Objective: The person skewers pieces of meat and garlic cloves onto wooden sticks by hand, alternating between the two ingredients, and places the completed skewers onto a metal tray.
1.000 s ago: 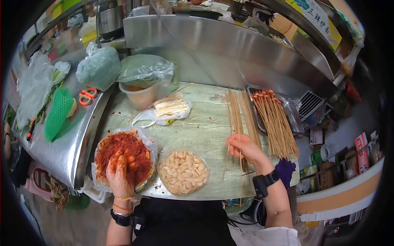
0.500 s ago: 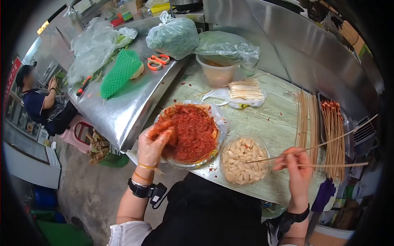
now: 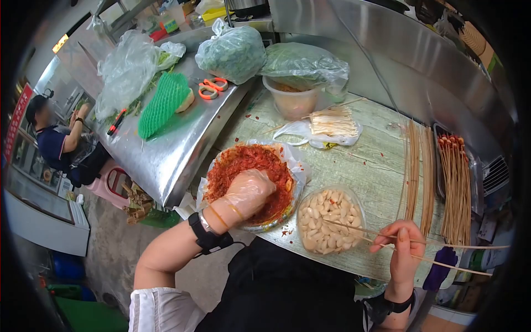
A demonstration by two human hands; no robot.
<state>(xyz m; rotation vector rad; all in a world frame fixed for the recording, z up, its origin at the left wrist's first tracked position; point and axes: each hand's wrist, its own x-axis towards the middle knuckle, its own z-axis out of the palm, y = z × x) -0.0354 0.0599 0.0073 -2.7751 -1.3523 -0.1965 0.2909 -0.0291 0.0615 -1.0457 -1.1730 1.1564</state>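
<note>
My left hand (image 3: 247, 191), in a clear plastic glove, is pushed down into a bowl of red chili-coated meat (image 3: 246, 160), fingers buried in the mix. My right hand (image 3: 402, 249) pinches two thin bamboo skewers (image 3: 437, 252) near their middle; their tips reach left over a clear bowl of white pieces (image 3: 330, 219) that look like peeled garlic, and their tails stick out to the right past the table edge.
Loose bare skewers (image 3: 416, 169) lie on the wooden tabletop (image 3: 365, 160), next to a metal tray of loaded skewers (image 3: 454, 182). Behind sit enoki mushrooms (image 3: 331, 123), a plastic tub (image 3: 291, 100), bagged greens (image 3: 232, 51), orange scissors (image 3: 210, 86). Another person (image 3: 58, 141) sits far left.
My left hand has gone from the bowl's left rim down into the red meat. My right hand has lowered the two skewers, so they now slope down to the right.
</note>
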